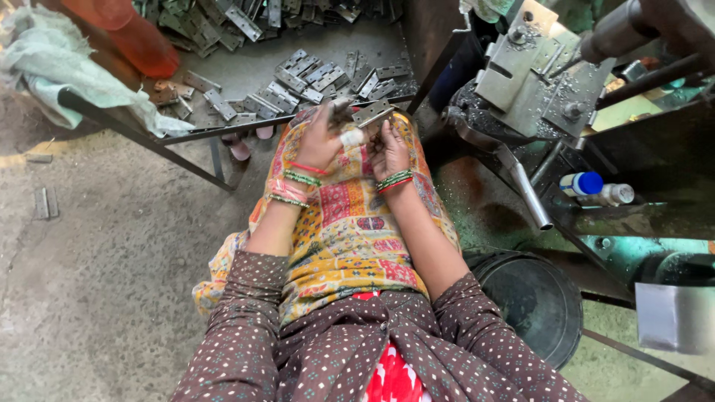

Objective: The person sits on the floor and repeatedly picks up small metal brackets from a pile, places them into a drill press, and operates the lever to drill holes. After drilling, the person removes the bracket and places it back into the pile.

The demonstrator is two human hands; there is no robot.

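Both my hands are raised over my lap, which is covered by a yellow patterned cloth (350, 223). My left hand (322, 138) wears a white wrap on one finger and grips one side of a grey metal hinge (372, 113). My right hand (389, 149) holds the same hinge from below, at its right side. The hinge lies flat and slightly tilted between the two hands. Green and red bangles circle both wrists. Just beyond my hands, several more grey hinges (313, 82) lie scattered on a low metal tray.
A press machine (532, 74) with a steel lever stands at the right. A blue-capped bottle (588, 184) lies on its frame. A dark round bucket (532, 298) sits at my right knee. A pale cloth (52, 71) and an orange container (134, 33) are at upper left.
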